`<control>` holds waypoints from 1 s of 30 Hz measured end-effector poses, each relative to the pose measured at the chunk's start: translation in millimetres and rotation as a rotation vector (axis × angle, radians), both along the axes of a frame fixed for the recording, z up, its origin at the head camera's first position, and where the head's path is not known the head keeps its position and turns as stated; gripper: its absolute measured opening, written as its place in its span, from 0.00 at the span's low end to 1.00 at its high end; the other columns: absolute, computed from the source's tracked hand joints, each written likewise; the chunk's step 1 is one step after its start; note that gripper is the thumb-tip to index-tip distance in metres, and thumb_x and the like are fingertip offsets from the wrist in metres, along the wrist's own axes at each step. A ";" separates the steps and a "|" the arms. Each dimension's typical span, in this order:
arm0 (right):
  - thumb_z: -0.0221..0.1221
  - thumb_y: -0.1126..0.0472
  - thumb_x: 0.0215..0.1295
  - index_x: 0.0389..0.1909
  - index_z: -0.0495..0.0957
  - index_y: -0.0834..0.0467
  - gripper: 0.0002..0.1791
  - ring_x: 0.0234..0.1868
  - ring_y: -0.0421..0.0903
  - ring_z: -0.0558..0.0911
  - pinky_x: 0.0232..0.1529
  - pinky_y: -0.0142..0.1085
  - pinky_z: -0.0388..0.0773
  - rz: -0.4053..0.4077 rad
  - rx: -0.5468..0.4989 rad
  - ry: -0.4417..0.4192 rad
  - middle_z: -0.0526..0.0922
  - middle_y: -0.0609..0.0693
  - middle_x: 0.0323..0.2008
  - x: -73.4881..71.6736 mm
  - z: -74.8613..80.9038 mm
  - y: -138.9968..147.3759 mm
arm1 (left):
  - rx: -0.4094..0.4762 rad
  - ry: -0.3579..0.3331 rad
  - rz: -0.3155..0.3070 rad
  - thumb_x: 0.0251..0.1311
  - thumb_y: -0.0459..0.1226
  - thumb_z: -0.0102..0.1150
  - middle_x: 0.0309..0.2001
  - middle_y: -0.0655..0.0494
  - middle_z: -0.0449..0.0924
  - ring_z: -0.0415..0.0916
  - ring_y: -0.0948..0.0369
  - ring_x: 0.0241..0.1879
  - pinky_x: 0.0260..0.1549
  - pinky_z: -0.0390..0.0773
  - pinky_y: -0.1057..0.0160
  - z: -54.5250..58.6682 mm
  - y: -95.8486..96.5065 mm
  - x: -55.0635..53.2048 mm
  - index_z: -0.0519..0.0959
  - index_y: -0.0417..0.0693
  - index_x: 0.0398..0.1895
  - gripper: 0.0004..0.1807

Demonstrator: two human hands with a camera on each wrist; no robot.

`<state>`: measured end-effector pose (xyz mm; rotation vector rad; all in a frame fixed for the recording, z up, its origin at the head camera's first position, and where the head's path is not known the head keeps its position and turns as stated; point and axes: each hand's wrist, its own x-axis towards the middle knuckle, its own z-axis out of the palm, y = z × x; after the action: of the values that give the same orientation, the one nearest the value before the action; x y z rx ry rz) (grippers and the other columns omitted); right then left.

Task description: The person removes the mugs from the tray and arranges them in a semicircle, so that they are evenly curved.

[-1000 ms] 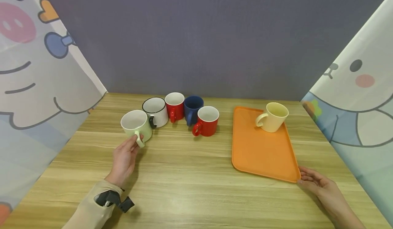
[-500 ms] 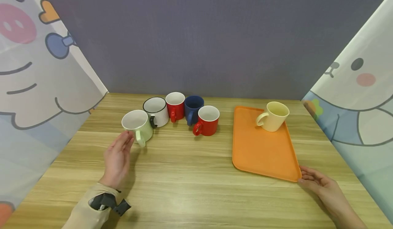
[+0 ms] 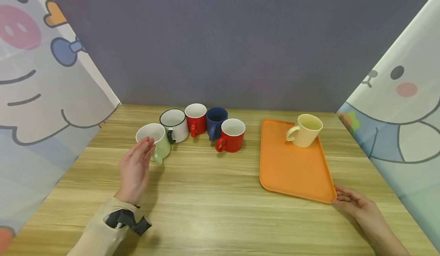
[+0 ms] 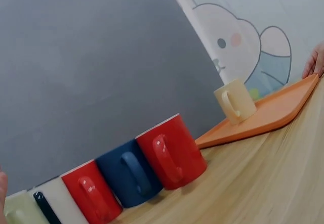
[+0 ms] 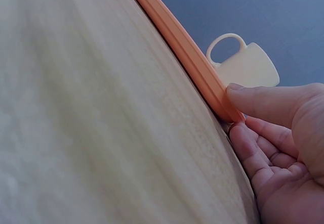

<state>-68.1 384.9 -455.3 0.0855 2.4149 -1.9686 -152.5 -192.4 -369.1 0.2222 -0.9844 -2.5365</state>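
My left hand (image 3: 135,170) is raised just in front of the pale green mug (image 3: 164,143), its fingers fairly straight and together. It holds nothing and hides part of the mug's front in the head view. At the right, my right hand (image 3: 361,214) pinches the near right corner of an orange tray (image 3: 292,168). In the right wrist view the thumb lies on the tray's rim (image 5: 202,75), with fingers at its underside. A pale yellow mug (image 3: 307,134) stands upright on the tray's far right part.
Right of the green mug runs a row: a white mug (image 3: 178,130) with black handle, a red mug (image 3: 196,124), a blue mug (image 3: 217,122) and a nearer red mug (image 3: 234,139). Behind the wooden table (image 3: 213,202) rises a dark grey wall (image 3: 220,46).
My left hand has let go of the green mug's handle, drawn back to the left, then risen in front of the mug. The right hand and tray have stayed put.
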 end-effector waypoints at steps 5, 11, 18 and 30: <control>0.58 0.74 0.68 0.55 0.79 0.43 0.25 0.43 0.34 0.80 0.41 0.24 0.78 0.001 0.007 0.004 0.83 0.40 0.43 0.1 0.0 -0.4 | -0.056 0.031 -0.029 0.67 0.21 0.52 0.34 0.45 0.86 0.84 0.57 0.40 0.50 0.81 0.62 6.5 13.9 -3.8 0.86 0.32 0.33 0.12; 0.58 0.74 0.68 0.55 0.79 0.43 0.24 0.42 0.35 0.80 0.41 0.25 0.78 0.004 0.002 0.018 0.83 0.41 0.43 0.0 -0.6 -0.8 | -0.127 0.079 -0.101 0.68 0.21 0.50 0.36 0.47 0.86 0.84 0.58 0.41 0.50 0.80 0.63 9.8 30.6 -8.9 0.87 0.36 0.34 0.14; 0.57 0.75 0.68 0.57 0.79 0.46 0.24 0.43 0.36 0.80 0.42 0.25 0.79 0.020 -0.018 0.033 0.83 0.42 0.43 0.3 -0.9 -1.1 | -0.178 0.055 -0.155 0.68 0.21 0.48 0.38 0.50 0.86 0.84 0.61 0.43 0.51 0.80 0.64 9.0 49.2 -13.8 0.87 0.40 0.35 0.17; 0.57 0.74 0.68 0.57 0.79 0.46 0.24 0.43 0.35 0.80 0.41 0.25 0.78 0.004 -0.003 0.007 0.83 0.41 0.43 0.9 0.6 -0.5 | -0.250 0.024 -0.234 0.68 0.22 0.48 0.38 0.54 0.87 0.83 0.60 0.44 0.56 0.77 0.59 2.5 80.7 -24.6 0.88 0.46 0.36 0.18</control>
<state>-67.1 384.4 -454.7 0.0748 2.4147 -1.9736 -177.1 -111.7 -366.6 0.0032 -1.3756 -2.5781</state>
